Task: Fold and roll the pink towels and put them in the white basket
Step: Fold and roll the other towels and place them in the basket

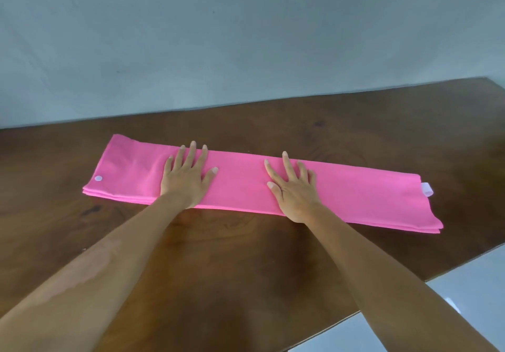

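A pale grey wall (246,37) fills the upper part of the view and meets the far edge of a dark brown wooden table (246,269). On the table, near that far edge, a pink towel (355,196) lies folded into one long narrow strip of several layers, running from left to right and slanting slightly toward the near side at its right end. The left hand (185,179) lies flat on the towel left of its middle, palm down, fingers straight and spread, holding nothing. The right hand (295,190) lies flat on the towel right of its middle in the same way, fingers straight and fanned, gripping nothing. A small white tag (427,189) sticks out from the towel's right end. A tiny white round snap (98,178) sits on the towel near its left end. The white basket is out of view.
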The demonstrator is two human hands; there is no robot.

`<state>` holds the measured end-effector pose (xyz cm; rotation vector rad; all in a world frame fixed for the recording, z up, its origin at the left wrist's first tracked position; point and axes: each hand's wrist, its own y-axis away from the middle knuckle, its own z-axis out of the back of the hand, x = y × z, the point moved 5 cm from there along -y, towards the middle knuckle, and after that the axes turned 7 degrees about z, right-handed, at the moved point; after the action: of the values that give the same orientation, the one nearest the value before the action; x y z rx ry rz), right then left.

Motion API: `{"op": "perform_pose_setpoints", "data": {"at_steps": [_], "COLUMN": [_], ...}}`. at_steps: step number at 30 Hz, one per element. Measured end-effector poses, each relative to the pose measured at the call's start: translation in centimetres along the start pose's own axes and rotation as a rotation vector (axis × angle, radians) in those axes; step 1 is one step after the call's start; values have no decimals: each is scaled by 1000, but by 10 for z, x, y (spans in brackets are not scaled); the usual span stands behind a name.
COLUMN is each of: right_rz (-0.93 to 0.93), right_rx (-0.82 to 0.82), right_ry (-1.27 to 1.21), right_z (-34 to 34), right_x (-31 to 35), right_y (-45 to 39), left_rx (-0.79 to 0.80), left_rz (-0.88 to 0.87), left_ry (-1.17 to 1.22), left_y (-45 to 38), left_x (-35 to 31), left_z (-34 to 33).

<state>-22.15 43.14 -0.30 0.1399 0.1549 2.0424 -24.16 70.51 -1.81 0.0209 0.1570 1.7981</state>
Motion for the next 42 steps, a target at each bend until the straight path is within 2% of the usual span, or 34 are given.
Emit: {"op": "perform_pose_setpoints", "data": {"at_steps": [4, 10, 14, 22, 30, 32, 34, 38, 40, 42], "right_rz": [39, 20, 28, 35, 53, 54, 45, 34, 47, 75], "right_rx": [-4, 82, 120, 109, 74, 68, 63, 68, 76, 68], "right_ry": [40, 104, 82, 31, 2, -1, -2, -40, -72, -94], "right_z": [6, 2, -1, -3, -3, -4, -6, -7, -7, -6], "right_x": [8, 7, 8, 10, 6, 5, 6, 8, 8, 3], "right_y": [0, -4, -3, -3, -4, -6, -7, -7, -7, -5], "left_rx": [-4, -46, -83, -78, -111, -125, -141, -75, -57, -48], "left_rz": [100, 241, 343, 440, 391, 343, 215, 12, -36, -28], "left_ry": [-10, 1, 94, 173, 106, 65, 50, 325, 426, 418], "left_y": [-7, -9, -8, -10, -9, -7, -1, 22, 33, 37], "left_x": [59, 120, 136, 140, 147, 127, 83, -39, -93, -127], "left_z": [5, 12, 14, 15, 19, 24, 29, 25, 19, 9]}}
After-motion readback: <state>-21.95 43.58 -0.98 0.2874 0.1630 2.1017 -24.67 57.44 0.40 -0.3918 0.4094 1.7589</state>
